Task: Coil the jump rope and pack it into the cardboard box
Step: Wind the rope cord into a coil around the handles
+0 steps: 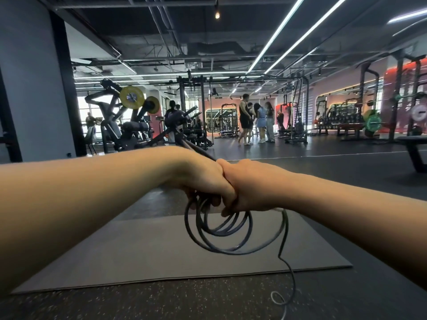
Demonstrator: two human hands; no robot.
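Both fists meet above the mat [138,250], left hand [203,179] and right hand [249,183] clamped on the rope [221,234]. Its loops hang downward; what look like handles point up-left; the tail trails to the floor.

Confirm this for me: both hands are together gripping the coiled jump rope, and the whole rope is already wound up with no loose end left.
Not quite. The left hand and right hand do grip the coiled jump rope together, but the head view shows a loose tail trailing down to the floor, not yet wound.
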